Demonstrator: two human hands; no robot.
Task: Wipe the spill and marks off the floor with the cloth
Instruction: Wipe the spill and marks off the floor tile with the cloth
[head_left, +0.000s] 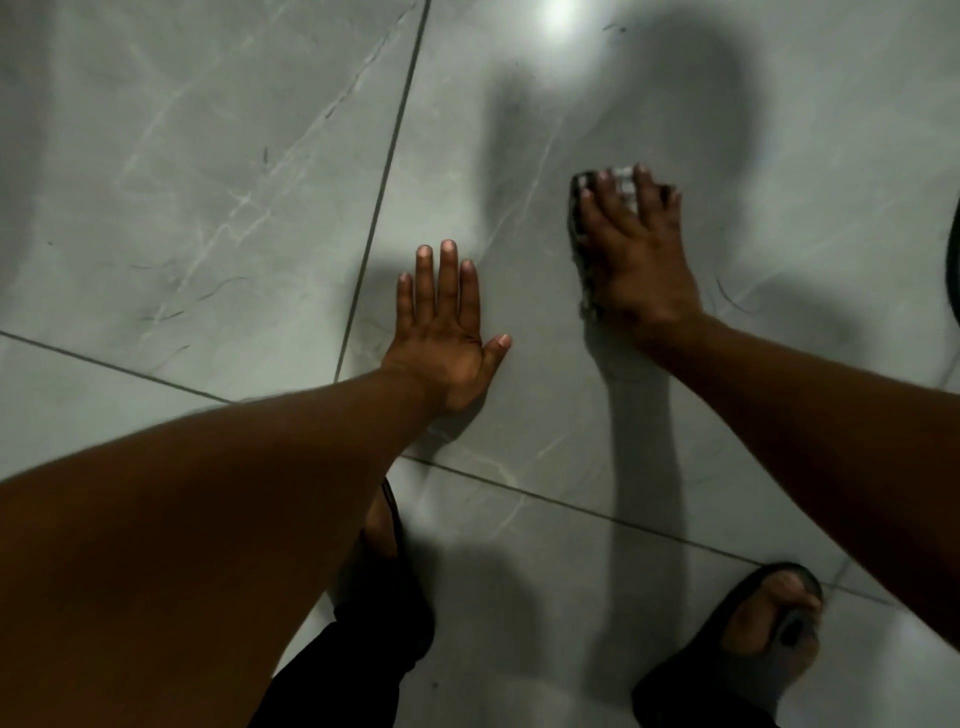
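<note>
Floor (197, 171): grey marble-look tiles with pale veins, seen from above; dark grout lines cross it, one running steeply up beside the left hand.
Marks: a few thin dark scuffs and hair-like lines (171, 312) on the tile to the left of the left hand, across the grout line from it.
Left hand (447, 332): pressed flat on the floor, palm down, fingers straight and close together, thumb out to the side; it holds nothing. Its bare forearm reaches in from the lower left.
Left foot: just below the left hand and mostly hidden under the forearm; dark footwear (389, 582), detail too dim to tell.
Cloth (584, 218): to the right of the left hand and a little further away, flat on the floor under the right hand; dark with a light checked patch showing between the fingers.
Right hand (631, 249): spread over the cloth, fingers splayed, pressing it down onto the tile. Its bare forearm comes in from the right.
Hair strand (732, 304): a thin dark curl on the tile just right of the right wrist.
Right foot (763, 629): far below and right of the left hand, in a dark open-toed sandal, toes showing.
Shadows: soft dark shapes fall on the tiles beyond both hands.
</note>
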